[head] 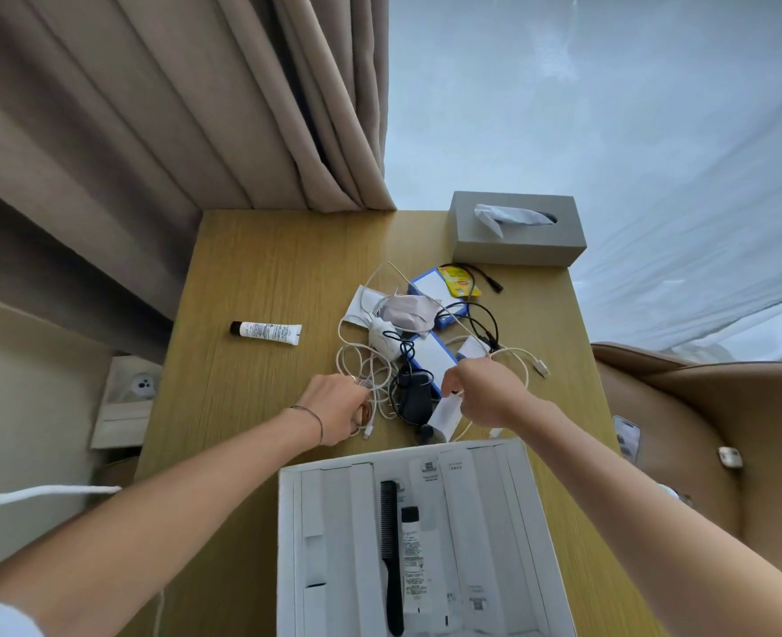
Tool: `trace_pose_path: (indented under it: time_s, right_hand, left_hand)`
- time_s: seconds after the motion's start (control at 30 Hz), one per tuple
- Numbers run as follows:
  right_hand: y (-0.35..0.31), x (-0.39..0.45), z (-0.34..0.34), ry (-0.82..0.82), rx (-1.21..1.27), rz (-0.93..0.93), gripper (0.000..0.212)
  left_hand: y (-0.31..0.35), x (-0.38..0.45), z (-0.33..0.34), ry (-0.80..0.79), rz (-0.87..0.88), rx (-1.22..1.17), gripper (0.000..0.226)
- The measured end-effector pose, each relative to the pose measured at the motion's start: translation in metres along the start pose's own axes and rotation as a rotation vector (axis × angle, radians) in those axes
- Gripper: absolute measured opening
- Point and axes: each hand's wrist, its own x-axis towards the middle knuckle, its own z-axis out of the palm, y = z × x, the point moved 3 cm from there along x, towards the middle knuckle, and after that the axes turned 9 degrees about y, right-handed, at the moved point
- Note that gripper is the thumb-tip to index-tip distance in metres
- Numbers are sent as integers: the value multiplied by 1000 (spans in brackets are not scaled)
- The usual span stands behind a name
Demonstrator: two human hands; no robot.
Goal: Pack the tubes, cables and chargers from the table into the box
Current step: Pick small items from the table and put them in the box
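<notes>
On the light wooden table (pixel 260 278), a tangle of white and black cables lies near the middle, toward the right edge. The left hand (pixel 338 409) has its fingers curled round a bunch of the white charging cable (pixel 356 360) at the left side of the tangle. The right hand (pixel 481 390) pinches another stretch of the same white cable, which loops past it to a plug end (pixel 541 366) lying near the table's right edge. Between the two hands sits a black charger block (pixel 414 400) with a black cable (pixel 483 324) curling away toward the far side. A small white paper slip (pixel 446 413) lies just under the right hand.

A white tube with a black cap (pixel 267 332) lies on its side, apart from the tangle, toward the table's left edge. Behind the cables lie a blue-edged white card box (pixel 430 287), a pale crumpled face mask (pixel 409 310) and a yellow sachet (pixel 460 279). A grey tissue box (pixel 517 229) stands at the far right corner.

At the near edge stands the open white cardboard box (pixel 288 544); inside it lie a black comb (pixel 391 558) and, just beside it, a second white tube with a black cap (pixel 414 563). Beige curtains (pixel 173 98) hang behind the table, and a tan leather chair (pixel 701 429) stands off its right edge.
</notes>
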Motion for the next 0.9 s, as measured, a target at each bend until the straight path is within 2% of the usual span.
trace_pose_path:
  time_s: [0.17,0.37,0.6,0.77,0.9]
  right_hand:
    - [-6,5,6,-30,-146,-125,53]
    - [-15,6,17,-55,-310,-208,40]
    - [-21,4,18,-51,-405,-279,38]
    - [-18,-6,1,65,-388,-271,33]
    - [-20,-22,-31,243,-283,-214,23]
  left_hand:
    - [-8,-8,-5,81,-80,-220,18]
    - [-21,-30,-39,204,-243,-537,17]
    - [-9,-63,-89,449,-367,-932,17]
    - [22,-87,-106,495,-365,-1117,23]
    - [52,-104,-103,444,-305,-1123,22]
